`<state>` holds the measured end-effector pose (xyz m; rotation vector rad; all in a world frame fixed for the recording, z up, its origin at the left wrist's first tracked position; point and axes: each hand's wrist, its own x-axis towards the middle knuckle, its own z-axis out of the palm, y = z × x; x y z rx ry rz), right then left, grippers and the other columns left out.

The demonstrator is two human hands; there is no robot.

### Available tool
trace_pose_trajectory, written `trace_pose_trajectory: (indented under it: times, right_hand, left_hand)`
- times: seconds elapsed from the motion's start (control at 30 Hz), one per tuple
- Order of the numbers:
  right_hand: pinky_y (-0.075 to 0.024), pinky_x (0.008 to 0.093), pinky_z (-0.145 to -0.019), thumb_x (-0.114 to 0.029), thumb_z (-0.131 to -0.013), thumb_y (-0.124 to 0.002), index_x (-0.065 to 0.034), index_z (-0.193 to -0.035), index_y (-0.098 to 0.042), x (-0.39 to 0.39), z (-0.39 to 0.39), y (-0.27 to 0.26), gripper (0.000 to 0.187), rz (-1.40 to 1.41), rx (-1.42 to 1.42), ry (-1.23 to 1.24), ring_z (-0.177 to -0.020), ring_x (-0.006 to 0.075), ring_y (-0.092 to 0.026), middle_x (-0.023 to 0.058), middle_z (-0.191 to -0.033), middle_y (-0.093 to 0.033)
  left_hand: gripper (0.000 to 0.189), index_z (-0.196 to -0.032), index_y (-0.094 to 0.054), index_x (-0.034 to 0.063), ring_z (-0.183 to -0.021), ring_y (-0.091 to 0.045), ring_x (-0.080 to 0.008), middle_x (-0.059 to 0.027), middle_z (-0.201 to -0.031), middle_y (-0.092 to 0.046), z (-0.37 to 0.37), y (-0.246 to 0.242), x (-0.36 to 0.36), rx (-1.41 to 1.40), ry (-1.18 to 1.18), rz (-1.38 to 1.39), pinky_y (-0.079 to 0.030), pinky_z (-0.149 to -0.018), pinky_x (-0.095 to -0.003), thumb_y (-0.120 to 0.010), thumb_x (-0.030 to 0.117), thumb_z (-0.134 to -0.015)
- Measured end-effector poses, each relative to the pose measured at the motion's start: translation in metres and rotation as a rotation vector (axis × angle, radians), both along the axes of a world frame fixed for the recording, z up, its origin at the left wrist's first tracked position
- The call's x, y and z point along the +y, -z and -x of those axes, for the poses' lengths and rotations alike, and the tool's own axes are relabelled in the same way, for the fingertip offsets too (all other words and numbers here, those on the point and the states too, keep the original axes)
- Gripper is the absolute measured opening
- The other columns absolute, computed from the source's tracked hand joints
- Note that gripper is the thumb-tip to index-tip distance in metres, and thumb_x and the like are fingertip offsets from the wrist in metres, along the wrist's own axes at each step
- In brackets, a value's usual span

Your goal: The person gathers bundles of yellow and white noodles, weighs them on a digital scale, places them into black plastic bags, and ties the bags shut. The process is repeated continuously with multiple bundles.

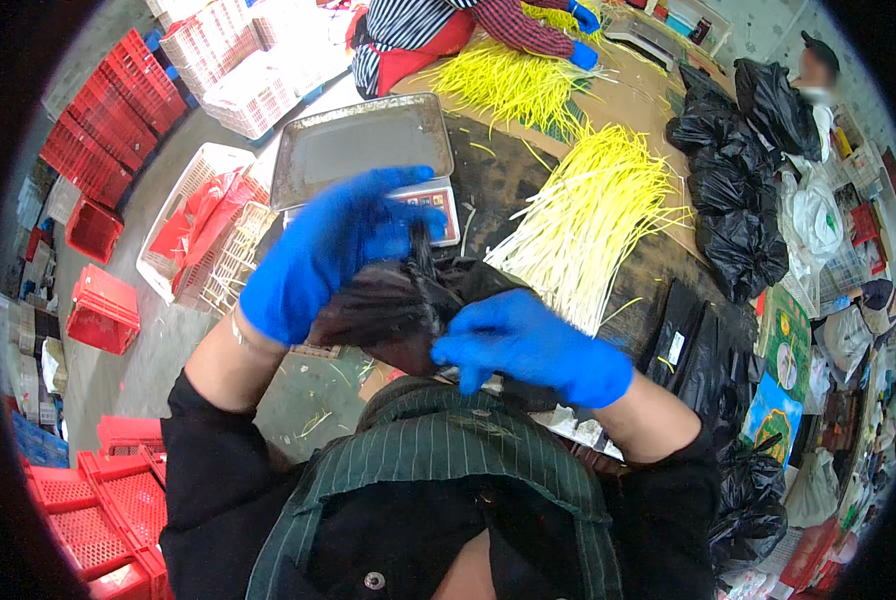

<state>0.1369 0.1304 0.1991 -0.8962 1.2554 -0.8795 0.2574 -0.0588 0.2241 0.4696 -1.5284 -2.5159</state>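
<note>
A black plastic bag lies between my blue-gloved hands at the table's near edge. My left hand is at the bag's twisted upper end, thumb and fingers spread around it; whether it grips the plastic is hidden by blur. My right hand has its fingers curled at the lower end of the twisted strip. Beyond the bag stands a scale with a metal tray and a partly covered button panel. Right of it lies a bundle of yellow-white chives on the dark tabletop.
Filled black bags line the table's right side, with folded black bags nearer me. Across the table, a person in blue gloves handles more yellow chives. White crates and red crates stand at left.
</note>
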Motion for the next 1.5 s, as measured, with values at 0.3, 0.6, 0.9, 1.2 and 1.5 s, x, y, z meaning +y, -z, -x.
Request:
trace_pose_trajectory:
  times: [0.3, 0.6, 0.9, 1.2, 1.5]
  right_hand:
    - [-0.0485, 0.0268, -0.062, -0.017, -0.09, -0.061, 0.0016, -0.096, -0.07, 0.039, 0.024, 0.059, 0.021, -0.023, 0.171, 0.707, -0.059, 0.0129, -0.058, 0.0071, -0.079, -0.068]
    - [-0.0436, 0.0435, -0.098, -0.044, -0.083, -0.067, -0.0093, -0.127, -0.057, 0.018, -0.001, 0.042, 0.057, 0.423, 0.534, 0.271, -0.11, 0.0399, -0.056, 0.0242, -0.119, -0.059]
    - [-0.0491, 0.032, -0.068, -0.028, -0.086, -0.069, 0.0014, -0.1, -0.066, 0.253, 0.034, -0.007, 0.033, 0.381, 0.678, 1.871, -0.072, 0.0153, -0.057, 0.0096, -0.085, -0.068]
    - [-0.0471, 0.0298, -0.084, -0.021, -0.09, -0.067, 0.0013, -0.12, -0.059, 0.447, -0.016, -0.021, 0.038, 0.2, 1.411, 2.313, -0.092, 0.0156, -0.059, 0.0102, -0.105, -0.067]
    - [-0.0397, 0.0389, -0.103, -0.022, -0.095, -0.05, -0.0055, -0.139, -0.043, 0.61, -0.03, 0.159, 0.048, -1.363, 0.815, 2.084, -0.127, 0.0326, -0.048, 0.0229, -0.139, -0.047]
  left_hand:
    - [0.035, -0.125, -0.057, -0.0002, -0.048, -0.027, -0.0021, 0.0082, -0.058, -0.03, 0.01, 0.037, -0.041, -0.283, -0.241, -0.006, -0.02, -0.044, -0.0172, -0.045, 0.021, -0.099]
    - [0.035, -0.126, -0.053, 0.0007, -0.058, -0.049, -0.0044, -0.0014, -0.079, -0.055, 0.041, -0.042, 0.059, 0.219, 0.317, 0.588, -0.037, -0.053, -0.0167, -0.051, 0.019, -0.095]
    - [0.045, -0.138, -0.047, 0.0081, -0.074, -0.05, -0.0024, -0.001, -0.103, -0.063, 0.124, -0.022, -0.007, 0.297, 0.102, 1.022, -0.036, -0.059, -0.0142, -0.041, 0.03, -0.1]
    - [0.039, -0.123, -0.06, 0.011, -0.064, -0.05, -0.006, 0.0025, -0.082, -0.061, 0.165, 0.05, 0.085, 0.031, 0.378, 0.564, -0.038, -0.055, -0.0184, -0.052, 0.036, -0.095]
    - [0.032, -0.115, -0.063, 0.0081, -0.071, -0.059, -0.0093, -0.0019, -0.086, -0.065, 0.148, 0.074, 0.088, -0.078, 0.337, 0.419, -0.044, -0.061, -0.0211, -0.051, 0.031, -0.095]
